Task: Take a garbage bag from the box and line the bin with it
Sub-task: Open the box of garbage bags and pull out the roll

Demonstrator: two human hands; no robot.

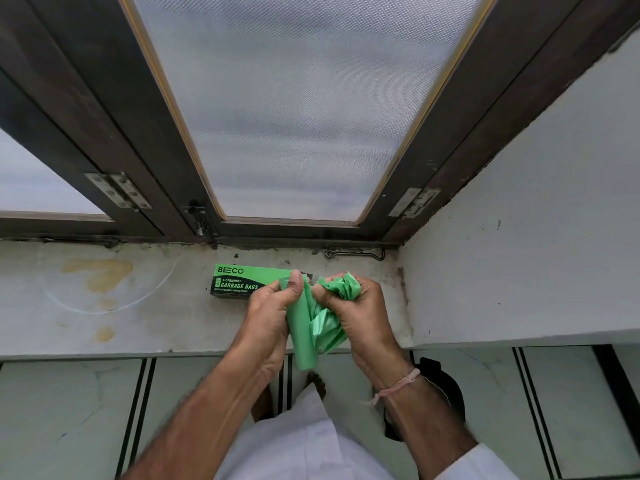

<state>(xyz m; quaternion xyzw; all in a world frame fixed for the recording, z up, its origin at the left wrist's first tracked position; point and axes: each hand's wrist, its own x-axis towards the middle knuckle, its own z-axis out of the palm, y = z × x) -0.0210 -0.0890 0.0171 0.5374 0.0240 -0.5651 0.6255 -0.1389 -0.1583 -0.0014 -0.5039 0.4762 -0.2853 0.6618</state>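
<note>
1. The left hand point(270, 317) is curled round a green roll point(300, 336), which stands upright between the two hands with the thumb near its top end.
2. The right hand point(353, 306) is clenched on a crumpled bag point(341, 285). Loose folds of the bag run across to the roll.
3. The box point(239, 280) lies on the sill point(138, 306) just beyond the left knuckles, which partly cover it.
4. The step in hand looks like parting one bag from the roll. The next move calls for a firm hold on the roll and a clean pull apart at the tear line.
5. Fingers hide the join, so I cannot tell whether the bag is attached or torn free. The box's right end is behind the hands.
6. A dark shape point(446, 386) below the right wrist, partly behind the forearm, may be the bin, but I cannot tell.
</note>
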